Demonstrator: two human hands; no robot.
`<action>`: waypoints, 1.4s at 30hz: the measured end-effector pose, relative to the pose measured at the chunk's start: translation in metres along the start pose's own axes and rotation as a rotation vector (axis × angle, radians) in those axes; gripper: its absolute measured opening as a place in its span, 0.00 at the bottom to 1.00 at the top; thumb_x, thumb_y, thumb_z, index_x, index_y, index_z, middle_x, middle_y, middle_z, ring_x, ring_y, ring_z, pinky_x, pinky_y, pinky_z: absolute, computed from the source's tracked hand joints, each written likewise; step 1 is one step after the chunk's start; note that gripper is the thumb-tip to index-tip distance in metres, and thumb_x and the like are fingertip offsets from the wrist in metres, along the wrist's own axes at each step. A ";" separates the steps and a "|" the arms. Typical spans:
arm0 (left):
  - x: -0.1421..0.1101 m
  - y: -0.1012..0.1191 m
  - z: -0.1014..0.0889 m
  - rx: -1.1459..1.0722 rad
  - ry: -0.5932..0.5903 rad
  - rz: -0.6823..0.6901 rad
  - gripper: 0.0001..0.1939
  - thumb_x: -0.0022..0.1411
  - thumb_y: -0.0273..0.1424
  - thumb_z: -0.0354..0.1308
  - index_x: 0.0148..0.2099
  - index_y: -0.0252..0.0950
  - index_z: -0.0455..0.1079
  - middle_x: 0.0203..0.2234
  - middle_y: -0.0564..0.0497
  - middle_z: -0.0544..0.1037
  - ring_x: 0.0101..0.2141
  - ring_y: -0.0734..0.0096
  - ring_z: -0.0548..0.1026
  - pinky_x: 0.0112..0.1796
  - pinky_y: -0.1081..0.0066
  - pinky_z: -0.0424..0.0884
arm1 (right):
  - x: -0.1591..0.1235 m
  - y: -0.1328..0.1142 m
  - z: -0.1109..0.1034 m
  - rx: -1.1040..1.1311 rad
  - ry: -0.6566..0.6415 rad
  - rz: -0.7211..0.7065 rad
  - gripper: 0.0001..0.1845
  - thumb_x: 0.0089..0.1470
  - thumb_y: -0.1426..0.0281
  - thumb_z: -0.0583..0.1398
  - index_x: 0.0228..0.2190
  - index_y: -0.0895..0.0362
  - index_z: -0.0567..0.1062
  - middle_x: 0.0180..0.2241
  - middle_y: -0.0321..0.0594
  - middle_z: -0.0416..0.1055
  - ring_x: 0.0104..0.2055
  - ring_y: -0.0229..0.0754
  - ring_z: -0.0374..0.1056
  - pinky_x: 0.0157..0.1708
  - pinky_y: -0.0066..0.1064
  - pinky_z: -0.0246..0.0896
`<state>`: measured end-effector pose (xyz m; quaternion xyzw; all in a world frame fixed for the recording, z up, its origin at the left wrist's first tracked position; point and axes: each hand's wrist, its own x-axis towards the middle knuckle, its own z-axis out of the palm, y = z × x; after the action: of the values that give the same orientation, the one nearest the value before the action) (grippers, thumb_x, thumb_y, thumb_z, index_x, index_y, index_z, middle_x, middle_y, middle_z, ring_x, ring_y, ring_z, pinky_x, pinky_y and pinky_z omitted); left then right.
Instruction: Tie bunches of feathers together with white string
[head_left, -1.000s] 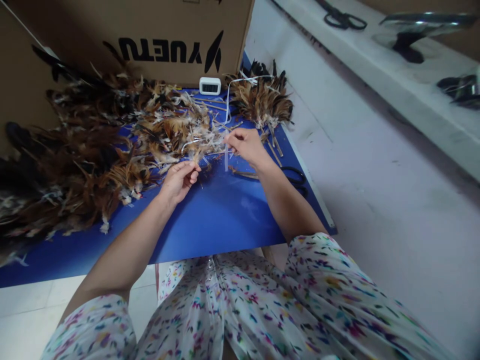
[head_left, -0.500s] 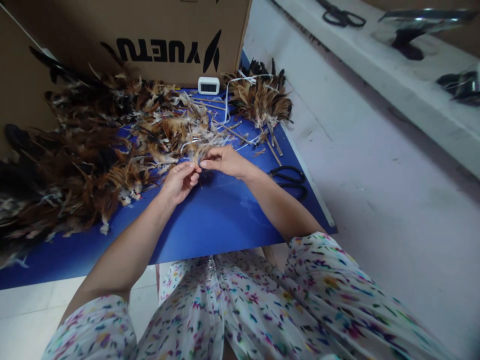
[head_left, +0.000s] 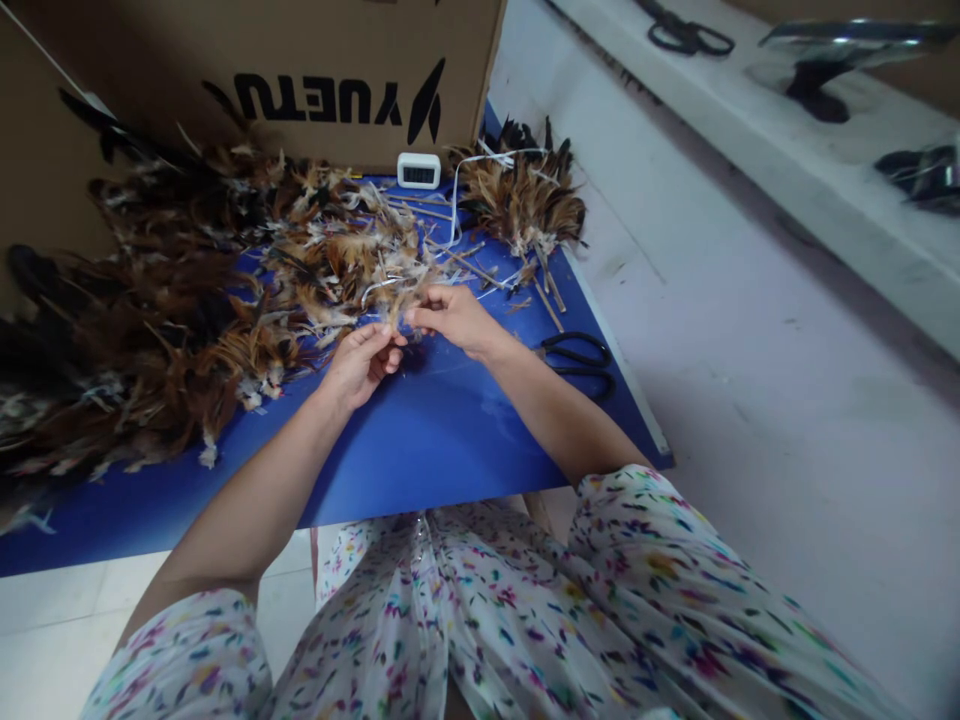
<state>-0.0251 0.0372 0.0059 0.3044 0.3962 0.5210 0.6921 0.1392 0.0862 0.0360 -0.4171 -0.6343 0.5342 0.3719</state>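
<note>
Pinched between thumb and fingertips of my left hand (head_left: 361,365) is a small pale-brown feather (head_left: 396,308); its tip points away from me. Close on its right, my right hand (head_left: 448,318) has thumb and fingers pressed together. What these fingers hold, if anything, is too small to make out. Just beyond both hands lies a loose heap of brown and cream feathers (head_left: 349,255). Bundled darker feathers (head_left: 172,340) spread over the left part of the blue table (head_left: 420,440).
Black-handled scissors (head_left: 577,355) lie near the table's right edge, beside the wall (head_left: 750,340). Thin sticks (head_left: 551,300) and a feather bundle (head_left: 521,190) are at the back right. A white digital clock (head_left: 418,171) stands before a cardboard box (head_left: 322,50).
My right hand has drawn slightly up and away from the left fingertips, widening the small gap. My left hand stays almost in place with the feather.
</note>
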 end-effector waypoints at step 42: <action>-0.001 -0.005 -0.001 0.165 -0.041 0.031 0.19 0.47 0.39 0.73 0.28 0.32 0.70 0.19 0.53 0.74 0.18 0.81 0.68 0.19 0.78 0.63 | -0.001 0.003 0.005 0.156 -0.081 0.050 0.08 0.46 0.80 0.62 0.23 0.59 0.70 0.17 0.27 0.65 0.20 0.28 0.61 0.21 0.20 0.59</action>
<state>-0.0238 0.0351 0.0016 0.3772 0.4187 0.4907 0.6645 0.1351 0.0835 0.0323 -0.3807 -0.5947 0.6075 0.3639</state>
